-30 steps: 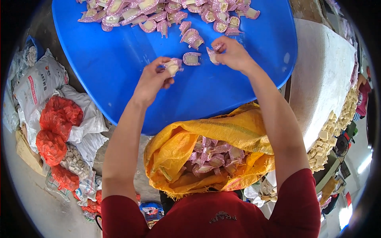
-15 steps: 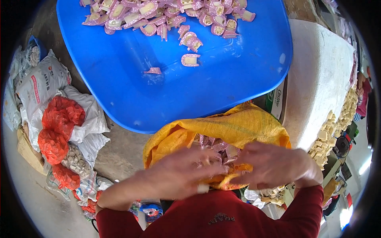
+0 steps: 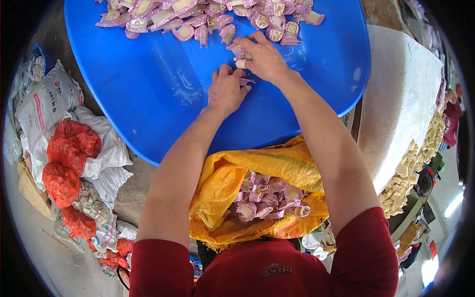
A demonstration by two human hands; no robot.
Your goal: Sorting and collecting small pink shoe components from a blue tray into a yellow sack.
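Both my hands are in a large blue tub [image 3: 163,99]. My right hand [image 3: 264,59], its fingers curled, grips a glittery pink heel piece [image 3: 239,52] with a pale core. Just left and nearer, my left hand [image 3: 227,91] is closed on another pink piece [image 3: 246,81], mostly hidden by the fingers. A heap of similar pink heel pieces [image 3: 184,32] lies along the tub's far side. Below my forearms, an open yellow woven sack [image 3: 222,185] holds many more pink pieces [image 3: 267,198].
White sacks [image 3: 52,99] and red plastic bags [image 3: 71,143] stand at the left. A white sheet-covered surface [image 3: 396,94] is on the right, with a pile of cream blocks [image 3: 403,180] beside it. Another person [image 3: 451,119] is at the far right.
Both hands have moved from over the yellow sack forward into the tub and taken hold of loose pieces there. The pieces in the sack now show plainly.
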